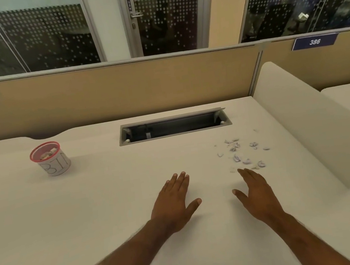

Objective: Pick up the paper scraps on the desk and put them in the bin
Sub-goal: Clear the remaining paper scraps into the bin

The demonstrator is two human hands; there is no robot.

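Note:
Several small white paper scraps (240, 153) lie scattered on the white desk (111, 196), right of centre. A small round bin (50, 158) with a red mesh rim and "BIN" written on its white side stands at the far left; some scraps lie inside it. My left hand (174, 201) lies flat on the desk with straight fingers, holding nothing. My right hand (255, 190) is also flat and empty, its fingertips just short of the nearest scraps.
An open cable hatch (174, 126) is cut into the desk behind the hands. A tan partition (119, 90) runs along the back edge. A white side divider (314, 118) rises at the right, close to the scraps.

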